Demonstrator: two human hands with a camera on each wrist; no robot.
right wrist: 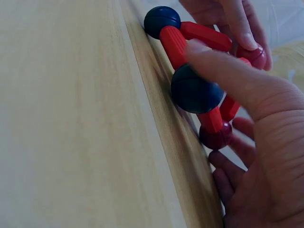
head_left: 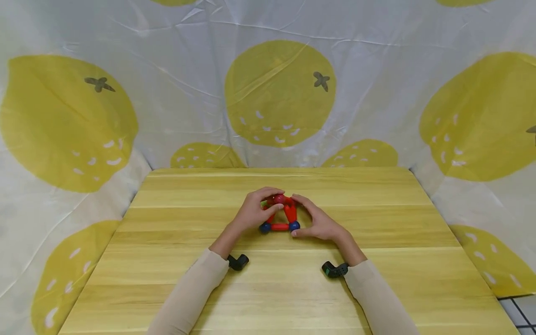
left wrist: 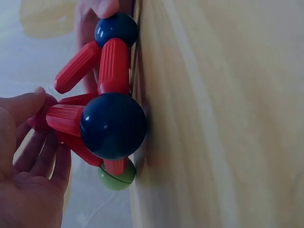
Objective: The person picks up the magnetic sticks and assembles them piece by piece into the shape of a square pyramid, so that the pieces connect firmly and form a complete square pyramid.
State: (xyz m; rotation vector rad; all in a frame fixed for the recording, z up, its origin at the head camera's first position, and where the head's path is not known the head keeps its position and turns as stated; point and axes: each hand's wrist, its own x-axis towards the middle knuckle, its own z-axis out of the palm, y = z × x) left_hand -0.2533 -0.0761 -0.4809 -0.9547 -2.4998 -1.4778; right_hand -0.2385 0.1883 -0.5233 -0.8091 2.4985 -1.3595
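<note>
On the table stands a magnetic-stick construction of red rods [head_left: 279,227] joined by balls. Two blue balls [head_left: 294,226] form its near corners, and a green ball [left wrist: 118,175] sits low on its far left. My left hand [head_left: 254,210] pinches the crimson ball [head_left: 279,199] at the top between thumb and fingers. My right hand [head_left: 323,224] holds the right side, its thumb on the near right blue ball [right wrist: 197,90] and its fingers by a dark red ball [right wrist: 216,137] behind. In the left wrist view, one red rod [left wrist: 77,67] slants up from the right-hand blue ball, its upper end apparently unattached.
The wooden table [head_left: 167,232] extends around both hands. A pale curtain [head_left: 188,93] with yellow fruit prints hangs along its back and sides. Small black wrist cameras [head_left: 238,262] stick out near the cuffs of both beige sleeves.
</note>
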